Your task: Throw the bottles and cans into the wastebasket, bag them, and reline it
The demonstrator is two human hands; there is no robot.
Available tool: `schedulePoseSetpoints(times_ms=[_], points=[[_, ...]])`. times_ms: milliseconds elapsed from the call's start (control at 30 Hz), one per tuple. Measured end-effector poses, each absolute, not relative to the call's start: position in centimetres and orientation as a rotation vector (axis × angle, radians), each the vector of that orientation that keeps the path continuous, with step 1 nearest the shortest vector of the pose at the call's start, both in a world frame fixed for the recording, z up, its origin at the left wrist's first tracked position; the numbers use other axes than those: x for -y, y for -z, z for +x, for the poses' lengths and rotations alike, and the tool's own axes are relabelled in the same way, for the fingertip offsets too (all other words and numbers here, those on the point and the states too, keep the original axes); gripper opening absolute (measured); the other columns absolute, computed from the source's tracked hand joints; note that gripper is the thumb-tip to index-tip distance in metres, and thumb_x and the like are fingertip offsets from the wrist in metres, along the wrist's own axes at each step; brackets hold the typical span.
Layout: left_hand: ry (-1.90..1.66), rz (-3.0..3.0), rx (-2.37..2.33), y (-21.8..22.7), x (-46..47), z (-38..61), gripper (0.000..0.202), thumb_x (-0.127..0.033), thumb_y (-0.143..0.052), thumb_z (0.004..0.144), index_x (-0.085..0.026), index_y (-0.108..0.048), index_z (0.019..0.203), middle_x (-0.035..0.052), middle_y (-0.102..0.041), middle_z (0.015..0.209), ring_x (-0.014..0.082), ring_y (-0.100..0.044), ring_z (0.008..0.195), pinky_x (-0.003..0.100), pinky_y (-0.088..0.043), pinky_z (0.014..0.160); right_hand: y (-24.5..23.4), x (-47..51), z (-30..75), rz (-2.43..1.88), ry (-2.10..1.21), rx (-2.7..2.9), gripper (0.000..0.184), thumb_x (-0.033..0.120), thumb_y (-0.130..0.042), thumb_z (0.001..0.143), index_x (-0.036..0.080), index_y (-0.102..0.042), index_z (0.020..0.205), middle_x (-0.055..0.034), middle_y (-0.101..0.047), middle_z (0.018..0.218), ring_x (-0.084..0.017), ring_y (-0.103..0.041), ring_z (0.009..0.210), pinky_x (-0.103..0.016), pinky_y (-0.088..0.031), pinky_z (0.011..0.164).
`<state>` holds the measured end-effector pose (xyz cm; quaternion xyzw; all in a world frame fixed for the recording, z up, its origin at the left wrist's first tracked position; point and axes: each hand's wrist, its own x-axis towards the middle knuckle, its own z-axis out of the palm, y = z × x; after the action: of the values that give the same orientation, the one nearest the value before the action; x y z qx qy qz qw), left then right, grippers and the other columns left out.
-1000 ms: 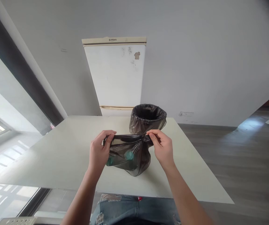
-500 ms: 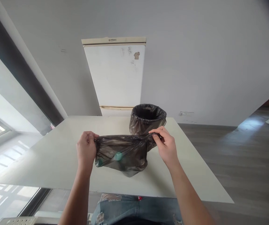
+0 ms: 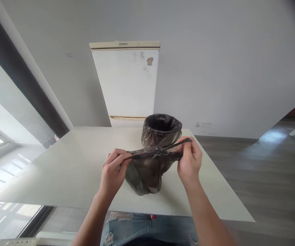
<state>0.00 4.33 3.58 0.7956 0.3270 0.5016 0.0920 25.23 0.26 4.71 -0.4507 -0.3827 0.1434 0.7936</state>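
Between my two hands a thin black garbage bag (image 3: 144, 174) is stretched, its top gathered into a twisted band and its lower part bulging with contents I cannot make out. My left hand (image 3: 114, 171) pinches the left end of that band between thumb and fingers. On the other side my right hand (image 3: 190, 159) is closed around the right end, a dark strip of plastic poking out above the thumb. Just behind the bag stands a trash can (image 3: 161, 131) lined with another black bag, its mouth facing up.
A white table (image 3: 67, 171) lies under the bag and the can. Beyond its far edge a white refrigerator (image 3: 127, 82) stands against the grey wall. A wall socket (image 3: 203, 125) sits low to the right, above the wooden floor (image 3: 247, 171).
My left hand has moved right, bringing the bag's top closer together. My right hand has shifted slightly right and turned, pulling a strip up. The green items inside no longer show.
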Motion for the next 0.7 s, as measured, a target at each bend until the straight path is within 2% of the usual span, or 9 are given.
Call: schedulePoseSetpoints(times_ms=[200,400,533,633,700], points=[[-1.579,2.168,-1.036,-1.6,-6.9,-0.1,0.013,-0.021,-0.051,0.103,-0.022,-0.063,0.1,0.0043,-0.066,0.097,0.0183,-0.062,0.091,0.03,-0.05,0.08,-5.3,0.4,28.4,-0.726,-0.388,0.634,0.032,0.048,-0.06,0.102,0.021,-0.068,0.087,-0.003,-0.068,0.081,-0.018,-0.064,0.07,-0.033,-0.053,0.064],[-1.59,2.096,-0.981,-0.9,-8.5,0.8,0.009,-0.017,-0.053,0.094,-0.021,-0.06,0.092,0.0036,-0.06,0.091,0.0179,-0.059,0.084,0.03,-0.049,0.076,-7.6,0.4,29.7,-0.701,-0.23,0.701,0.035,0.054,-0.067,0.096,0.022,-0.065,0.082,-0.002,-0.069,0.077,-0.017,-0.064,0.064,-0.032,-0.052,0.056],[-1.53,2.118,-0.959,-1.9,-9.1,0.5,0.02,-0.01,-0.055,0.087,-0.022,-0.066,0.099,-0.0013,-0.052,0.079,0.0138,-0.052,0.072,0.026,-0.044,0.068,-10.1,-0.1,30.9,-0.624,-0.279,0.835,0.041,0.061,-0.065,0.095,0.024,-0.063,0.078,0.0035,-0.055,0.059,-0.013,-0.049,0.047,-0.029,-0.038,0.046],[-1.326,2.3,-0.732,-2.7,-7.2,-0.1,0.022,-0.012,-0.061,0.091,-0.024,-0.072,0.106,-0.0012,-0.059,0.076,0.0137,-0.053,0.068,0.029,-0.046,0.071,-11.1,-0.5,32.7,-0.579,-0.401,1.093,0.058,0.073,-0.053,0.095,0.024,-0.064,0.067,0.002,-0.044,0.052,-0.014,-0.041,0.047,-0.03,-0.033,0.048],[-1.115,2.433,-0.541,-3.0,-4.9,-0.1,0.013,-0.017,-0.065,0.094,-0.024,-0.075,0.099,0.0032,-0.066,0.082,0.0169,-0.058,0.074,0.034,-0.049,0.079,-11.0,-1.0,34.0,-0.609,-0.429,1.204,0.069,0.082,-0.042,0.093,0.024,-0.063,0.061,0.0014,-0.037,0.049,-0.014,-0.037,0.047,-0.033,-0.034,0.051]])
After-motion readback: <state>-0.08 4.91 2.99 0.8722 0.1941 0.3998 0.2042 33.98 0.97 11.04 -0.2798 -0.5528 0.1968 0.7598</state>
